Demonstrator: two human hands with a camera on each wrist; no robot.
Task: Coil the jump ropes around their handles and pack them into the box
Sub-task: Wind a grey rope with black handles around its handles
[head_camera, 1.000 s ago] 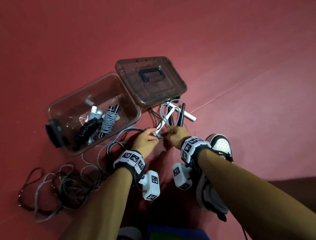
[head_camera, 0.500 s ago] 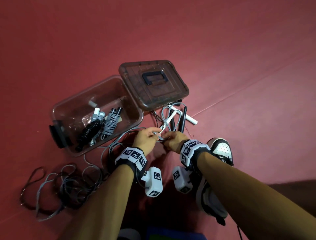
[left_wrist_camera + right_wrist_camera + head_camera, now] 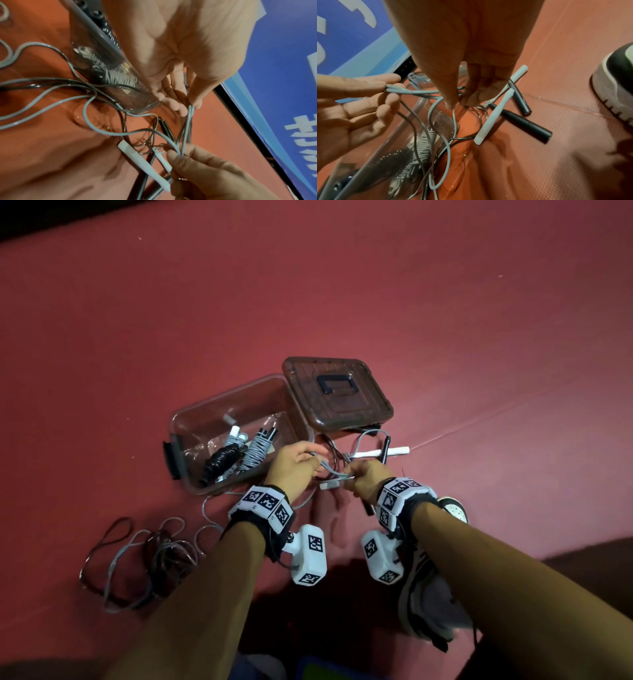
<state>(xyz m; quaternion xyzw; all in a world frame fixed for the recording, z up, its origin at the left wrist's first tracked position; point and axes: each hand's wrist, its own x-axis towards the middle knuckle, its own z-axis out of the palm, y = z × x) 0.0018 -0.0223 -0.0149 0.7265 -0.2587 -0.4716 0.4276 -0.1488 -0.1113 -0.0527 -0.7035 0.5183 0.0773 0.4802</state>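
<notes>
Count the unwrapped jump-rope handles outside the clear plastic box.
4. Two slim white plastic handles: one below the right hand, one beyond it. Two black cylindrical handles lie beside them on the red floor. The tangled rope pile may hide more.

Grey rope [image 3: 187,121], white handles [image 3: 494,116], black handles [image 3: 522,121], red floor [image 3: 342,302], seemingly smoky-brown lid [image 3: 337,393].

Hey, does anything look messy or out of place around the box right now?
Yes. A tangle of loose ropes sprawls on the floor left of the box, uncoiled. The grey rope pinched between left hand and right hand is crossed with black cord.
</notes>
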